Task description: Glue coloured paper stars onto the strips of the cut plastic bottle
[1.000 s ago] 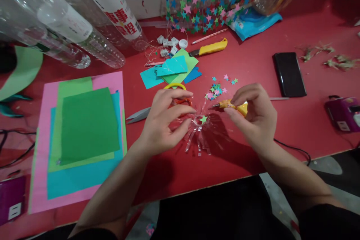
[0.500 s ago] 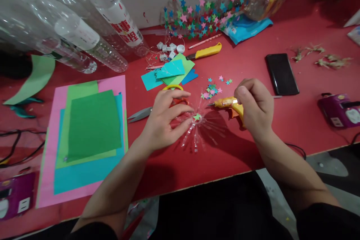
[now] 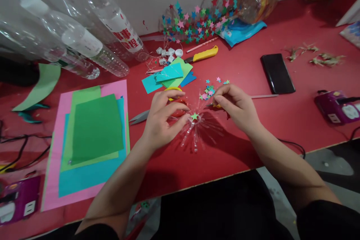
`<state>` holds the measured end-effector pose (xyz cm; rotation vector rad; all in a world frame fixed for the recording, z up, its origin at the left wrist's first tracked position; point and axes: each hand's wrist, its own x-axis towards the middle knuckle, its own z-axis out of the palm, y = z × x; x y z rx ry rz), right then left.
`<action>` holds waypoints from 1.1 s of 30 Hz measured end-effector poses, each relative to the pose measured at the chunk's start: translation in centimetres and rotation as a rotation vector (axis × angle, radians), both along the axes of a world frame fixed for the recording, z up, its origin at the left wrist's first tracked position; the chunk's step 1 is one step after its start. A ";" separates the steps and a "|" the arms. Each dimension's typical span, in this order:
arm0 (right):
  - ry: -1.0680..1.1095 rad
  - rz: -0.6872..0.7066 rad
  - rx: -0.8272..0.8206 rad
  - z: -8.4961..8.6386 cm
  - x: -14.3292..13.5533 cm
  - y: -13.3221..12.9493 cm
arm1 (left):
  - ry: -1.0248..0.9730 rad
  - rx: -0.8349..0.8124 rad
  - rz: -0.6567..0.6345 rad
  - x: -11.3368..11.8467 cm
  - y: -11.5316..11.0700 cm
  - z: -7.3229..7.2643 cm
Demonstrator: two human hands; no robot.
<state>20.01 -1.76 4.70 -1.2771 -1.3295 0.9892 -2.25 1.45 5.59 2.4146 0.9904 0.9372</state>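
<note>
My left hand (image 3: 165,120) rests over the red table with its fingers curved and apart. Its thumb and middle fingertips are close beside a light green star (image 3: 194,116) at the centre of a clear plastic piece cut into thin spreading strips (image 3: 195,144). Whether they touch it I cannot tell. Thumb and index finger of my right hand (image 3: 237,108) are pinched together; anything between them is too small to make out. Under that hand lies a yellow glue gun (image 3: 217,105), mostly hidden, its nozzle toward the star. Scissors (image 3: 140,117) lie partly beneath my left hand.
Loose paper stars (image 3: 208,90) lie beyond the glue gun. Coloured sheets (image 3: 97,127) are stacked left, below plastic bottles (image 3: 120,30). A yellow cutter (image 3: 206,54) and wired stars (image 3: 197,22) are at the back. At right are a phone (image 3: 278,73) and a purple power socket (image 3: 337,107).
My right hand has moved left and in toward the star, now covering most of the glue gun. A pale stick behind that hand shows more. My left hand has barely moved.
</note>
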 end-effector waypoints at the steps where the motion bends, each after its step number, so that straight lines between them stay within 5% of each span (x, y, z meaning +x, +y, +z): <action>1: 0.007 0.016 0.002 -0.1 0.0 0.0 | -0.009 -0.005 0.008 0.0 0.0 0.0; 8: -0.065 0.043 0.103 -0.2 0.3 -0.1 | -0.061 -0.019 0.033 0.0 0.0 0.2; 17: -0.412 0.227 0.573 1.0 -1.0 -2.0 | -0.012 0.215 0.106 1.2 -2.7 1.7; 27: -0.707 0.138 0.652 -0.3 -2.1 -2.3 | 0.205 0.473 0.139 2.1 -2.6 1.7; 33: -0.716 0.139 0.680 -0.2 -1.9 -2.3 | 0.303 0.464 0.096 3.1 -2.5 3.0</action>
